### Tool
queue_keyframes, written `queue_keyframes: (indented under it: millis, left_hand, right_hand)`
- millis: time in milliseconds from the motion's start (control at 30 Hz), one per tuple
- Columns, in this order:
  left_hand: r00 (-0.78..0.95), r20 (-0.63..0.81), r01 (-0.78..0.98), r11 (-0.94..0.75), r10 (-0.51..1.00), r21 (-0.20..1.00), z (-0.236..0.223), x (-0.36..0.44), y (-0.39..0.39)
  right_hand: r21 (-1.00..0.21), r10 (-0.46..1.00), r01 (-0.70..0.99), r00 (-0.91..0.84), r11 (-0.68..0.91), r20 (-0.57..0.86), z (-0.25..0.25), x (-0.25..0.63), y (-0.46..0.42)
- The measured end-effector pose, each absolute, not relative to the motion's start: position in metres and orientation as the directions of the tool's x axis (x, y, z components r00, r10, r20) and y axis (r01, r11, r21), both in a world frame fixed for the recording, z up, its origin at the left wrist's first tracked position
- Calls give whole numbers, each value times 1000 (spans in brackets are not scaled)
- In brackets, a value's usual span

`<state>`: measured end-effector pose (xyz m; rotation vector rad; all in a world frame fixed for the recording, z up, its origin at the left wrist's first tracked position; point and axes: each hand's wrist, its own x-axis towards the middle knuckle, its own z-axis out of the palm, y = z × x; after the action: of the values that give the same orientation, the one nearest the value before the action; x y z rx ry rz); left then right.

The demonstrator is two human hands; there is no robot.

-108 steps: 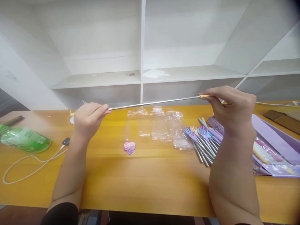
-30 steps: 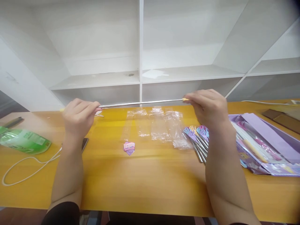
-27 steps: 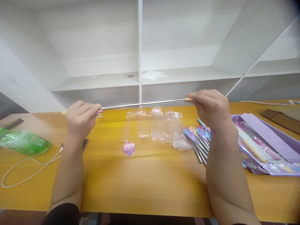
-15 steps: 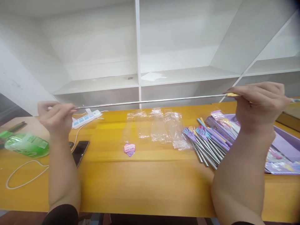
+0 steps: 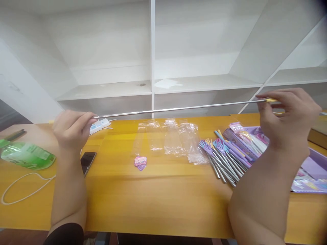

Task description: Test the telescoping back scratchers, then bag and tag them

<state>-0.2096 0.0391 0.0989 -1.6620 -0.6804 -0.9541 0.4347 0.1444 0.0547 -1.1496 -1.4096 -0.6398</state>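
Note:
A long, thin telescopic back scratcher (image 5: 176, 109) is stretched out almost level above the far side of the table. Its left tip is pinched in my closed left hand (image 5: 73, 129). At the other end my right hand (image 5: 292, 115) is closed around the yellow head, which is mostly hidden by the fingers. Below, to the right, lies a pile of back scratchers (image 5: 224, 163) with silver rods and purple, blue and yellow hand-shaped heads. Several clear plastic bags (image 5: 175, 139) lie flat at mid-table, with a small stack of pink-purple cards (image 5: 140, 162) in front of them.
Purple and blue tubes (image 5: 236, 149) and a purple box (image 5: 316, 163) of packaged items are at right. On the left are a green bottle (image 5: 28, 155), a phone (image 5: 88, 161), a white cable (image 5: 25, 200) and a power strip (image 5: 98, 126). White shelving (image 5: 152, 51) stands behind the table.
Both hands have moved to the right, carrying the back scratcher with them. More of my left hand now covers the power strip. The things on the table lie as before.

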Motion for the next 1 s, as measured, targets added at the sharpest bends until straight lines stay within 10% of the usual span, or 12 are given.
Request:
queue_keyframes:
  millis: [567, 767, 1000]
  left_hand:
    - [535, 842, 799, -284, -68, -530, 108, -220, 29]
    - [545, 835, 794, -366, 76, -485, 87, -158, 25]
    - [512, 839, 809, -432, 182, -399, 65, -136, 35]
  right_hand:
    - [-216, 249, 937, 148, 273, 957, 68, 395, 140]
    - [86, 99, 794, -182, 602, 978, 68, 335, 117]
    - [42, 190, 756, -218, 653, 957, 66, 304, 106]
